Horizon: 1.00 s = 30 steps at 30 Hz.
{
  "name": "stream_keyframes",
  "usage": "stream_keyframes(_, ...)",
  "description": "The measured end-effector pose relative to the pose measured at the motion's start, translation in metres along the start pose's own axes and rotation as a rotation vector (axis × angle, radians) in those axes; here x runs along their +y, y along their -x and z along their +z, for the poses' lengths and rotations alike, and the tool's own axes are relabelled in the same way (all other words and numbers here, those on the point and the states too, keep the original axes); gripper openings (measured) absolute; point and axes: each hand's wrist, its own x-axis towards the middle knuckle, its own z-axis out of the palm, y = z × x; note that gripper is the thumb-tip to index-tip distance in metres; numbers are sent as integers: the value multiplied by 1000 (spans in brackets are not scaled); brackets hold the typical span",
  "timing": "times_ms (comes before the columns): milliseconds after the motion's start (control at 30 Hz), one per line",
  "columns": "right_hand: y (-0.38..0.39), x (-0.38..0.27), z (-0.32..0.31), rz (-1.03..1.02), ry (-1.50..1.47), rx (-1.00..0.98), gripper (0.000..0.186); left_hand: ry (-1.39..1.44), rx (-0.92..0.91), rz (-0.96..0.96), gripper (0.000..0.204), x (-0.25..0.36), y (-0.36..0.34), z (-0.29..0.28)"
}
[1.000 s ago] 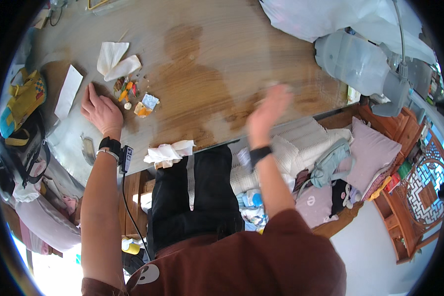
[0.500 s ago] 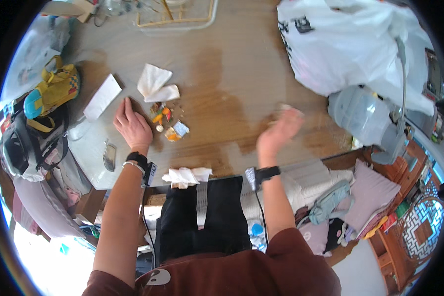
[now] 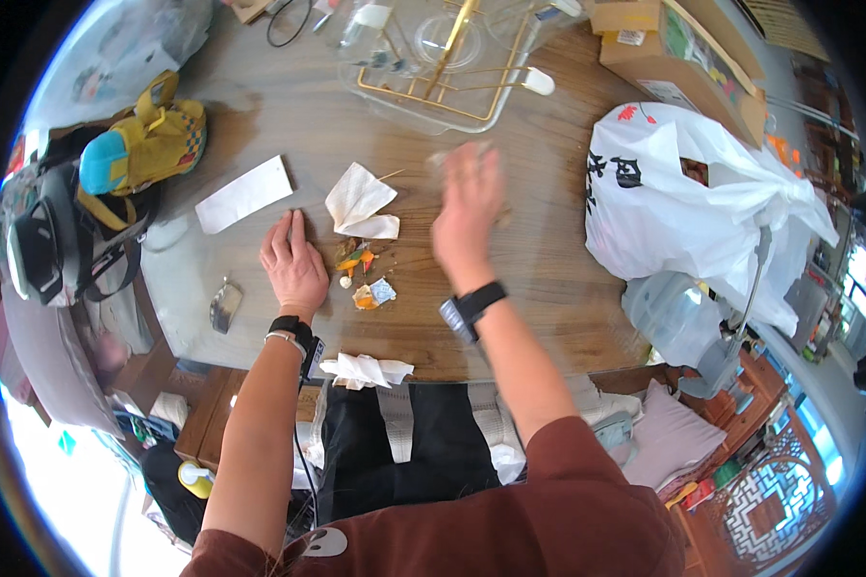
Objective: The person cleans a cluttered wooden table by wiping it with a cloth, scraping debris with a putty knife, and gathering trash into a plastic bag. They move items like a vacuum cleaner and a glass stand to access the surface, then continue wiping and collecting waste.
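Note:
My left hand [image 3: 293, 267] lies on the wooden table with its fingers stretched out and nothing in it. It rests between a white paper strip [image 3: 244, 195] and a small heap of food scraps [image 3: 356, 258]. A torn foil wrapper [image 3: 380, 290] and a small white round bit [image 3: 345, 283] lie by the heap. Just beyond it is an unfolded, stained napkin [image 3: 359, 197]. Farther right, my right hand [image 3: 470, 213] presses a crumpled beige tissue [image 3: 437, 161] onto the tabletop. The hand is smeared by motion and covers most of the tissue.
A gold-framed rack on a clear tray [image 3: 481, 120] stands at the far side. A white plastic bag [image 3: 645, 202], a cardboard box [image 3: 683, 58] and a clear jug [image 3: 669, 313] are right. Crumpled napkins [image 3: 368, 371] lie at the near edge, a yellow pouch [image 3: 149, 149] left.
My right hand has swept from the right toward the middle and far side with the tissue. My left hand stays flat beside the scraps. The view has shifted, showing more of the far table.

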Motion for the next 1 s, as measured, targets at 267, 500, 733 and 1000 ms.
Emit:
stream_keyframes(267, 28, -9, -22, -70, -90, -59, 59, 21, 40, 0, 56, -1, -1, 0)
stream_keyframes(500, -1, -42, 23, 180, 124, 142, 54, 45, 51, -3, 55, -1, 1, 1)
stream_keyframes(733, 42, -91, 24, 27, -145, -16, 61, 133, 32, 3, 58, -4, 1, -4)
stream_keyframes(1000, 173, 59, -64, 597, 440, 275, 44, 177, 45, 37, 58, -7, 1, -3)
